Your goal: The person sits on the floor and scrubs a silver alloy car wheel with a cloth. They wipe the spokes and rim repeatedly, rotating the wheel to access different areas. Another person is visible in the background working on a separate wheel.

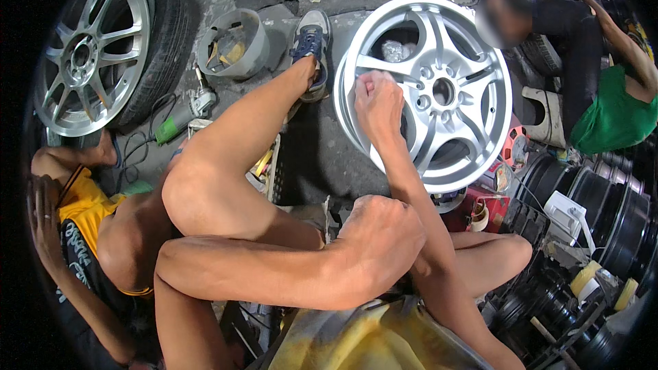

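A silver alloy wheel rim [445, 89] with broad paired spokes stands tilted in front of me, its face turned toward me. My right hand [379, 104] is at the left part of the rim, over the edge where a spoke meets the lip. Its fingers are curled and pressed together; anything pinched in them is hidden. My left forearm crosses my lap, and my left hand [385, 229] is bent down at the wrist beside my right forearm. The left fingers are tucked out of sight.
Another silver wheel [96, 51] leans by a tire [161, 48] at far left. Nearby are a translucent bucket [240, 48] and green angle grinder [181, 118] with cable. People sit at left and right. Black rims [582, 209] crowd the right side.
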`<action>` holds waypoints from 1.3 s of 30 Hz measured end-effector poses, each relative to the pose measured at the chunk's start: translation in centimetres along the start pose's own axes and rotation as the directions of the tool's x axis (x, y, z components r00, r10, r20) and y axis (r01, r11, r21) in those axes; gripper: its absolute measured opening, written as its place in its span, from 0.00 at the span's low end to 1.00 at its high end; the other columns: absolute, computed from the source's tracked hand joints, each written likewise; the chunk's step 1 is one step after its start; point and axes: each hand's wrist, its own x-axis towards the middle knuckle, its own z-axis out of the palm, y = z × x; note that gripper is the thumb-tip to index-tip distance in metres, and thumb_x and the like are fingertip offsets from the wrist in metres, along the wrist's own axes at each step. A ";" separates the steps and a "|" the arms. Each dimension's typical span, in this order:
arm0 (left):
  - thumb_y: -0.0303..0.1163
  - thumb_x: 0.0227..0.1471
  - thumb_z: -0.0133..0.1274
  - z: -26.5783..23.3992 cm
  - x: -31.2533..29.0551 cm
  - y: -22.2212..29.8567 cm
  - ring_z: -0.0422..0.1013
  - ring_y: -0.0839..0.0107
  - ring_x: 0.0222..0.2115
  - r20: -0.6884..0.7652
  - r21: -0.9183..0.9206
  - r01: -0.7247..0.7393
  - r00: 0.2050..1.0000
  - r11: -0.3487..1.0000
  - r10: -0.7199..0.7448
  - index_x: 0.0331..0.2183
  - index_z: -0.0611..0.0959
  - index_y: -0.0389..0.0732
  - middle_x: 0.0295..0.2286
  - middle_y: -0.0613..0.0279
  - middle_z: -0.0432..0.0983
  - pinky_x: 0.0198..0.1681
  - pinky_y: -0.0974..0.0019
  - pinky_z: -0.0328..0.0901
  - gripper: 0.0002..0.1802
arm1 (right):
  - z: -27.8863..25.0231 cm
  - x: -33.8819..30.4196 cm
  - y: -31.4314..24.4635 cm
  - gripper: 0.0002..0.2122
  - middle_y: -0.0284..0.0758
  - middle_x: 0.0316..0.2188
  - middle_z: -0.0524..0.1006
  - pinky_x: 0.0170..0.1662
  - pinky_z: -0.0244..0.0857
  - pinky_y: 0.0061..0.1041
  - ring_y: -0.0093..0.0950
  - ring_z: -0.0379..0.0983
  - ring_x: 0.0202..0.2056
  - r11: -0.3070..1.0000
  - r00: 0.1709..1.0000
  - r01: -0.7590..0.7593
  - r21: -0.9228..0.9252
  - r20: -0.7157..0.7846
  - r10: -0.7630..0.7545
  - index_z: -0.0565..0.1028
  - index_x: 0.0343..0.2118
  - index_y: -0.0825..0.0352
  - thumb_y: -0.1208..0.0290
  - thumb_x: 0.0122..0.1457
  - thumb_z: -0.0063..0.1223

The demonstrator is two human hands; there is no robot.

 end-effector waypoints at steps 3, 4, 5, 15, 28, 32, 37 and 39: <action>0.25 0.41 0.54 -0.1 0.0 0.1 0.76 0.61 0.18 0.020 -0.003 -0.002 1.000 1.000 0.002 0.26 0.78 0.28 0.16 0.50 0.75 0.20 0.63 0.68 0.09 | -0.3 -0.7 0.1 0.06 0.45 0.24 0.76 0.35 0.66 0.40 0.43 0.75 0.29 1.000 0.999 -0.005 0.026 0.039 0.004 0.79 0.28 0.70 0.73 0.54 0.55; 0.25 0.41 0.53 -0.4 0.2 0.2 0.76 0.61 0.17 0.030 0.003 -0.002 1.000 1.000 0.002 0.26 0.78 0.28 0.16 0.50 0.75 0.20 0.62 0.68 0.09 | -0.5 -0.5 0.0 0.06 0.45 0.24 0.76 0.35 0.66 0.40 0.43 0.75 0.29 1.000 1.000 -0.001 0.017 0.027 0.001 0.79 0.28 0.70 0.73 0.54 0.55; 0.25 0.42 0.53 -0.6 0.3 0.3 0.76 0.61 0.17 0.040 0.009 -0.003 0.999 1.000 0.003 0.26 0.78 0.28 0.16 0.49 0.75 0.20 0.62 0.68 0.08 | -0.5 -0.1 0.0 0.06 0.45 0.24 0.76 0.35 0.66 0.40 0.43 0.75 0.29 1.000 1.000 0.002 0.009 0.016 -0.003 0.79 0.28 0.70 0.73 0.54 0.54; 0.29 0.38 0.58 0.1 0.4 0.5 0.76 0.70 0.21 -0.069 0.080 -0.027 0.997 0.996 0.032 0.19 0.85 0.44 0.16 0.63 0.76 0.20 0.68 0.63 0.02 | -0.2 0.4 0.0 0.06 0.46 0.26 0.76 0.37 0.67 0.40 0.44 0.75 0.30 0.998 1.000 -0.004 0.058 0.012 0.003 0.79 0.28 0.71 0.74 0.54 0.54; 0.29 0.40 0.58 1.3 1.4 0.2 0.78 0.69 0.24 0.026 0.119 0.027 0.999 0.993 -0.030 0.23 0.86 0.45 0.19 0.62 0.79 0.21 0.67 0.67 0.03 | -0.5 -0.4 0.9 0.05 0.46 0.27 0.76 0.35 0.67 0.40 0.43 0.74 0.29 0.995 0.993 0.088 -0.051 0.080 -0.084 0.78 0.30 0.72 0.75 0.54 0.54; 0.28 0.46 0.53 1.3 1.8 -0.7 0.77 0.56 0.20 0.058 0.100 0.056 0.996 0.993 -0.062 0.29 0.80 0.32 0.17 0.48 0.76 0.24 0.56 0.70 0.08 | -4.0 -3.9 1.6 0.05 0.46 0.27 0.75 0.35 0.67 0.41 0.46 0.73 0.30 0.998 0.984 -0.019 0.064 0.178 0.008 0.77 0.30 0.71 0.75 0.54 0.54; 0.33 0.50 0.54 3.1 3.1 -3.8 0.76 0.48 0.22 -0.002 0.078 0.187 0.982 0.979 -0.187 0.36 0.81 0.33 0.18 0.49 0.77 0.28 0.50 0.70 0.14 | -7.9 -8.2 1.9 0.05 0.44 0.28 0.74 0.34 0.67 0.35 0.40 0.74 0.30 0.881 0.937 -0.310 0.356 0.271 0.221 0.77 0.34 0.70 0.76 0.55 0.56; 0.32 0.48 0.56 2.9 3.7 -4.9 0.76 0.47 0.27 -0.026 0.069 0.225 0.974 0.972 -0.223 0.39 0.81 0.35 0.25 0.46 0.79 0.32 0.49 0.70 0.15 | -10.4 -9.7 1.5 0.06 0.43 0.29 0.75 0.34 0.68 0.31 0.35 0.73 0.28 0.901 0.940 -0.267 0.343 0.300 0.164 0.76 0.34 0.70 0.75 0.55 0.58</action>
